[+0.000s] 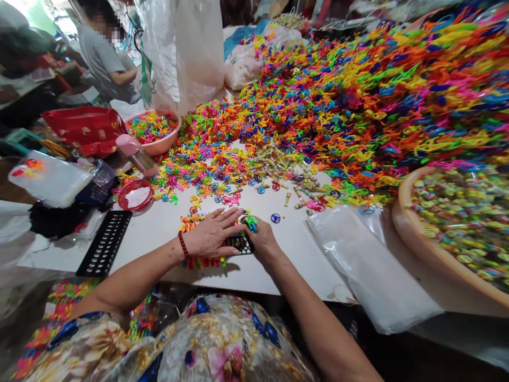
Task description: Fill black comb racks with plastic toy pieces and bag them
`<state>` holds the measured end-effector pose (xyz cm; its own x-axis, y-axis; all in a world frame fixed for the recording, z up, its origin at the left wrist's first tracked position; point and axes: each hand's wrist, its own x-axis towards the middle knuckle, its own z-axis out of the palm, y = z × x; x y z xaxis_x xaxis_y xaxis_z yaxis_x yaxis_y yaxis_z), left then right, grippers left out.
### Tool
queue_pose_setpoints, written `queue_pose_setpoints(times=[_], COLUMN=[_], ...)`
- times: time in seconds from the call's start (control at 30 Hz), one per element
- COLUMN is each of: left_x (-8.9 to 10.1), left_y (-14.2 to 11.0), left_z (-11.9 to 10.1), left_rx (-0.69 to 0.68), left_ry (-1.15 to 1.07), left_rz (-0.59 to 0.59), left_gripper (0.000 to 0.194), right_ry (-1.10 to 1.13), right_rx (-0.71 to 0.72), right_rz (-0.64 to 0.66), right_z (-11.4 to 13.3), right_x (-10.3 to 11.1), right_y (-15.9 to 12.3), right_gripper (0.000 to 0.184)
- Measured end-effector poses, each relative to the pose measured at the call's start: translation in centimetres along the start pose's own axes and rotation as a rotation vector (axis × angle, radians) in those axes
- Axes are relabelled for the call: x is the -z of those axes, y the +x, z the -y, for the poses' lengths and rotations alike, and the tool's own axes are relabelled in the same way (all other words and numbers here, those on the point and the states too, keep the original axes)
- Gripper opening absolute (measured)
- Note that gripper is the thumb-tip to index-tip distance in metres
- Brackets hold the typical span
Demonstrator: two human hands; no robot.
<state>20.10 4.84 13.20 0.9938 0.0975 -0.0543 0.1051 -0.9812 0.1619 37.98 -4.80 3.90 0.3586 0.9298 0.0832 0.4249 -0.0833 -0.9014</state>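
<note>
My left hand (217, 232), with a red bead bracelet at the wrist, lies flat with fingers stretched over a black slotted rack (239, 244). Small colourful plastic pieces stick out of the rack along its front and back edges, and the hand hides much of it. At the rack's right end, my right hand (261, 237) has its fingers closed around a small green and blue plastic toy piece (251, 223). Beyond the rack lie a yellow piece (195, 202) and a pink piece (231, 199); a blue wheel (275, 218) is to the right.
A large heap of colourful plastic parts (338, 111) covers the table's far side. An orange tub (405, 199) stands right, beside clear plastic bags (369, 265). Left are another black rack (105, 241), a red basket (135, 195) and a pink basin (169, 142). A person (104, 58) is behind.
</note>
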Motion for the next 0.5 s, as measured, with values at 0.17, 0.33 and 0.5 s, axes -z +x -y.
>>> queue_pose_setpoints(times=[0.17,0.33,0.5], left_x=[0.1,0.0,-0.1], left_y=[0.0,0.0,0.0], left_z=[0.0,-0.1,-0.1], left_rx=[0.009,0.023,0.030], left_ry=[-0.024,-0.030,-0.014], left_rz=[0.006,0.004,0.017], left_gripper=[0.075,0.083,0.085], right_ry=[-0.198,-0.300,-0.269], right_rx=[0.074,0.141,0.156], right_rz=[0.116,0.231,0.236], right_z=[-0.1,-0.2,-0.7], right_x=[0.7,1.5,1.4], right_y=[0.6,1.9,1.8], right_gripper=[0.022,0.020,0.019])
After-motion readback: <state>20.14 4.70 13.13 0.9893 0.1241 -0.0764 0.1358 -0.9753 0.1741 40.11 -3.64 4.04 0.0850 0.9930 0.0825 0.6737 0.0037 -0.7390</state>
